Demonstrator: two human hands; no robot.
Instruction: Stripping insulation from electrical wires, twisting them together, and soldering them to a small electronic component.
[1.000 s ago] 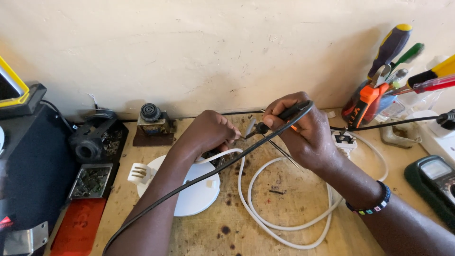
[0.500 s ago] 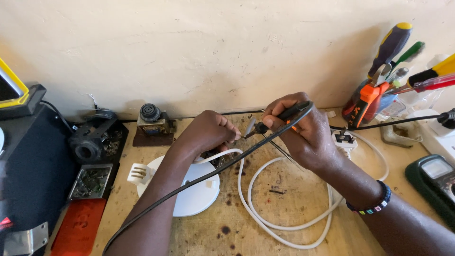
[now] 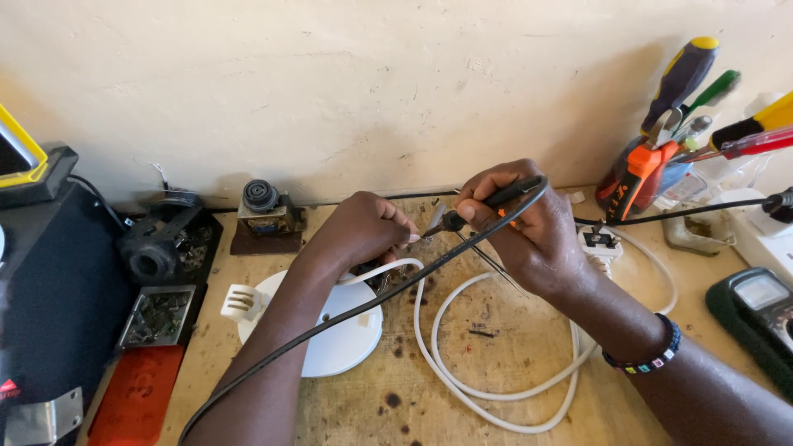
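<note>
The right hand pinches a light, stiff soldering iron by its handle (tip likely hot), while the left hand steadies a thin wire, its grip closed.

Upper right of the frame: screwdrivers and orange pliers in a holder. Right edge: green meter. Left: black box, metal tray, red case. Against the wall: small motor.

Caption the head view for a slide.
Right hand aims soldering iron toward left hand above white round appliance.
</note>
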